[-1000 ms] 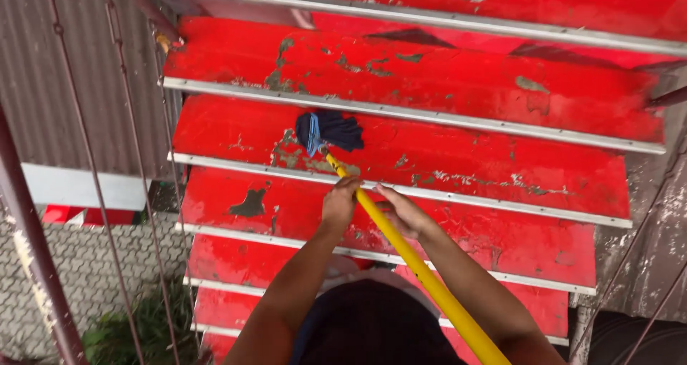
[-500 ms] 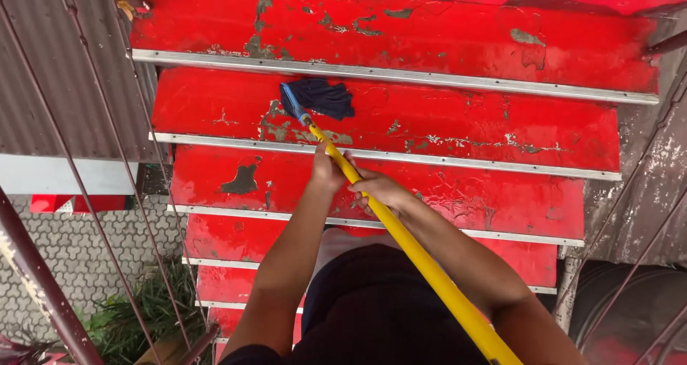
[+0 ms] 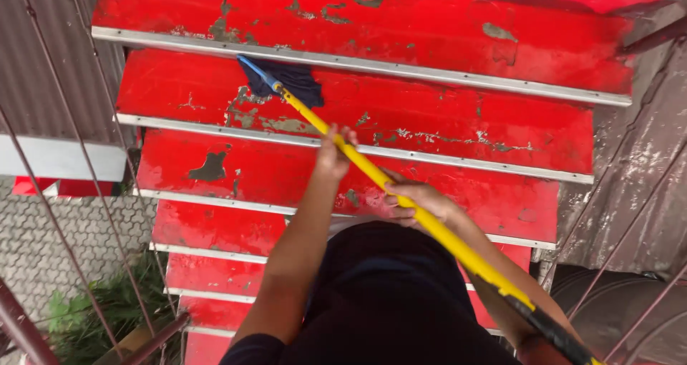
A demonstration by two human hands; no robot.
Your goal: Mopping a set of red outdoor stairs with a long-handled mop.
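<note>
I look down a flight of red metal stair treads (image 3: 444,118) with chipped paint and silver edge strips. A mop with a long yellow handle (image 3: 372,172) runs diagonally from lower right to upper left. Its dark blue mop head (image 3: 290,82) rests on the second visible tread, near the left side. My left hand (image 3: 334,152) grips the handle higher up, closer to the mop head. My right hand (image 3: 418,202) grips it lower down, close to my body. My dark clothing fills the bottom centre.
Thin metal railing rods (image 3: 68,164) run along the left, with a corrugated wall (image 3: 43,64) behind them. Paving and green plants (image 3: 79,315) lie below on the left. A weathered grey surface (image 3: 630,193) borders the stairs on the right.
The view has shifted, and the mop head now sits higher on the tread toward the upper left. Both hands stay on the yellow handle, spread a little further apart.
</note>
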